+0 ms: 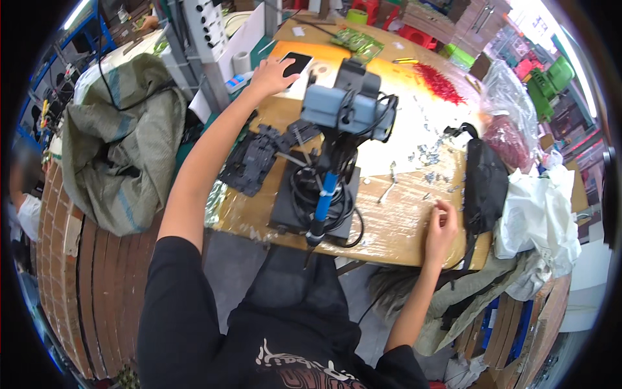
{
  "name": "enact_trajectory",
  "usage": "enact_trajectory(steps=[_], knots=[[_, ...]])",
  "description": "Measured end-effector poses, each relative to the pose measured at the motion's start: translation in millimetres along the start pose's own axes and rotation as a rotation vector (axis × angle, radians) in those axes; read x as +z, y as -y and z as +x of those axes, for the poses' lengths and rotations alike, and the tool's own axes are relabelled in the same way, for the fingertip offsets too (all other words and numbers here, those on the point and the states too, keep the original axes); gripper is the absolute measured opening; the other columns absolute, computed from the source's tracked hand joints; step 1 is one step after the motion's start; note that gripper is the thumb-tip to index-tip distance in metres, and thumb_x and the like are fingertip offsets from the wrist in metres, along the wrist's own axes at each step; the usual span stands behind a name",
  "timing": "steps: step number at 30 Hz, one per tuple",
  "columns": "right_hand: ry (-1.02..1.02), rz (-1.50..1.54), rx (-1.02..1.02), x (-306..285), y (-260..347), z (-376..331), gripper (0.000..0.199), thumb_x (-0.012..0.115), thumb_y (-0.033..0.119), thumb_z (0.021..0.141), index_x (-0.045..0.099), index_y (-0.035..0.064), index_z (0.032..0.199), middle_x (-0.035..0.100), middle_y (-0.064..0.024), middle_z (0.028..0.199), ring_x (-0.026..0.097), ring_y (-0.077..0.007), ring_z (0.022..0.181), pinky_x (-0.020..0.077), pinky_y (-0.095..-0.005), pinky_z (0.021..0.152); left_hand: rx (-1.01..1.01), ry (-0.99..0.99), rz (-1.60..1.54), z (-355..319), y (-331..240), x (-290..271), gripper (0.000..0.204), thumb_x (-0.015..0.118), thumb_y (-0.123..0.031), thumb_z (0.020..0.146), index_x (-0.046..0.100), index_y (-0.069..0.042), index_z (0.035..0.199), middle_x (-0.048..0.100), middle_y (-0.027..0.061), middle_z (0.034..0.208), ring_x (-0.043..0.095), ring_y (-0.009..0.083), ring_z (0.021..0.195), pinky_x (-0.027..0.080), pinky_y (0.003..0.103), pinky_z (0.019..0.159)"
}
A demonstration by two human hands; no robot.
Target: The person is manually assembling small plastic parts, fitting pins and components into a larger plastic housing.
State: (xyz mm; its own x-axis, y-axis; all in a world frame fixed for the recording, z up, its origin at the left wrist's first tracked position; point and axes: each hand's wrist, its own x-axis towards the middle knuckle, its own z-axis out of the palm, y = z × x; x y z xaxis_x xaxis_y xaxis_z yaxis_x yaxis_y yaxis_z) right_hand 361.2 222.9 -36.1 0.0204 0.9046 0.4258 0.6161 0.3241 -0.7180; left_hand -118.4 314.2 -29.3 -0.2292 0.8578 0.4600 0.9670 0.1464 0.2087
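The left hand (271, 74) is stretched far across the worktop (395, 227), fingers spread and laid on a black phone (297, 63) that lies flat on a white card near the far edge; it touches the phone without gripping it. The right hand (441, 230) rests at the near right edge, fingers curled loosely on the wood, with nothing visibly held.

One clear plastic bag (508, 123) with dark red pieces inside slumps at the right, beside a loose heap of red parts (440, 83) on the yellow sheet. One white plastic bag (541, 217) hangs off the right corner. One black pouch (484, 185) lies between the right hand and those bags. One green circuit board (357, 43) sits at the far edge.

A grey and black tool on a stand (343, 110) rises in the middle, with a blue handle and coiled cable, blocking part of the worktop. Black plastic frames (256, 159) lie to its left. Small metal bits (424, 159) are scattered, too many to count. A large grey-green sack (123, 142) sits on the floor at left.
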Motion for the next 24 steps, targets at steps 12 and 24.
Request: enact_trajectory(steps=[12, 24], knots=[[0.020, 0.061, 0.103, -1.5, -4.0, -0.9, 0.013, 0.052, 0.004, 0.081, 0.058, -0.0004, 0.091, 0.059, -0.0046, 0.074, 0.050, -0.0099, 0.061, 0.0407, -0.0239, 0.056, -0.329, 0.319, 0.045, 65.3, -4.2, 46.6, 0.068, 0.063, -0.046, 0.067, 0.040, -0.018, 0.124, 0.044, 0.0205, 0.119, 0.042, 0.0411, 0.110, 0.037, 0.051, 0.088], [0.053, 0.222, 0.124, -1.2, -24.8, 3.2, 0.013, 0.050, 0.005, 0.085, 0.057, -0.0006, 0.094, 0.059, -0.0036, 0.081, 0.056, -0.0092, 0.074, 0.0427, -0.0208, 0.067, -0.272, 0.408, 0.087, -3.2, -25.5, -9.5, 0.078, 0.060, -0.055, 0.058, 0.044, -0.012, 0.121, 0.041, 0.0212, 0.123, 0.034, 0.0362, 0.118, 0.032, 0.048, 0.093]])
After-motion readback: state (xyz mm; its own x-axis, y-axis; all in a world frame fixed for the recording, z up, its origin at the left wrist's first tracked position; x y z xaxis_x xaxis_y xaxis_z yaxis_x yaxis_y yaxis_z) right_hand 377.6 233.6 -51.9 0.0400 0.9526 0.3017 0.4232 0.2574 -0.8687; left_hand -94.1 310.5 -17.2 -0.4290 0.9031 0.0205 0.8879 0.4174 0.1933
